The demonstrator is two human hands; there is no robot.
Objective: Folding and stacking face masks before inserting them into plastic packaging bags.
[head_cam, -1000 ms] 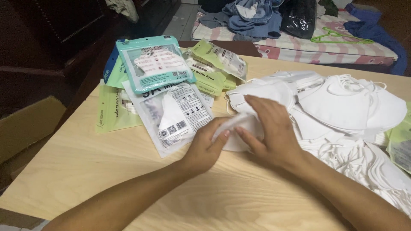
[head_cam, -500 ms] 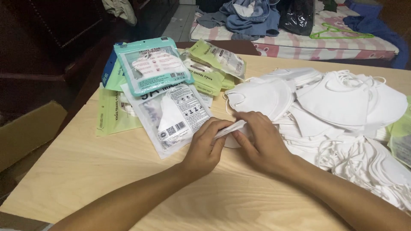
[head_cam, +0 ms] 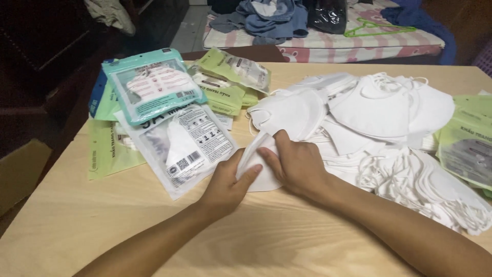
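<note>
Both hands work one white mask (head_cam: 259, 164) near the middle of the wooden table (head_cam: 92, 220). The left hand (head_cam: 228, 182) grips the mask's left edge, thumb on top and fingers closed beneath it. The right hand (head_cam: 297, 164) presses down on the mask from the right, fingers closed on its upper fold. The mask lies flat on the table, partly covered by both hands.

Just left of the mask, touching the left hand, lies a clear packet (head_cam: 179, 146) with a white mask inside. A teal packet (head_cam: 151, 84) rests above it, overlapping green packets (head_cam: 228, 87) behind.

To the right, a loose pile of white masks (head_cam: 379, 118) spreads across the table, reaching the right forearm. Another green packet (head_cam: 469, 143) lies at the far right edge.

Beyond the table, a bed (head_cam: 328, 38) holds clothing and a green hanger (head_cam: 376, 28).
</note>
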